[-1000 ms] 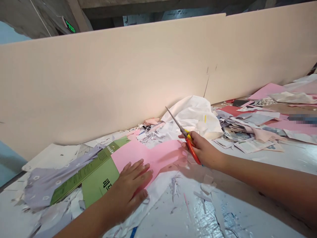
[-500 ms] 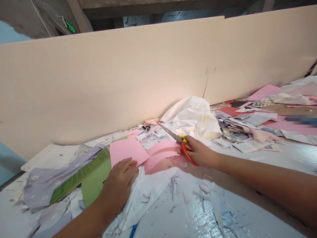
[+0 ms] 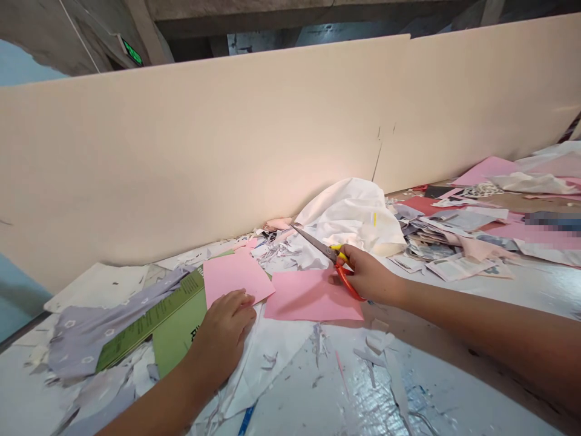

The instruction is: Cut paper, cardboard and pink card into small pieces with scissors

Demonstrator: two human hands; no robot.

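Observation:
My right hand [image 3: 365, 272] grips a pair of scissors [image 3: 324, 249] with red and yellow handles, its blades pointing up and to the left. Below the scissors lies a flat pink sheet [image 3: 304, 298], its upper right corner under my right fingers. My left hand [image 3: 229, 327] rests its fingers, somewhat bent, on the lower edge of another pink sheet [image 3: 233, 275]; its thumb is hidden. This sheet overlaps a green printed folder [image 3: 175, 339]. White cloth or paper [image 3: 272, 351] spreads under the pink sheets.
A tall cream partition [image 3: 204, 151] closes off the back. Crumpled white cloth [image 3: 351, 212] leans on it. Cut pieces [image 3: 445, 233] pile up to the right; a lilac flowered piece [image 3: 82, 339] lies left. Scraps [image 3: 320, 342] litter the white table [image 3: 308, 399].
The right-hand pink sheet was curled up under the scissors and now lies flat. My right hand has shifted very slightly; my left hand stays on its sheet.

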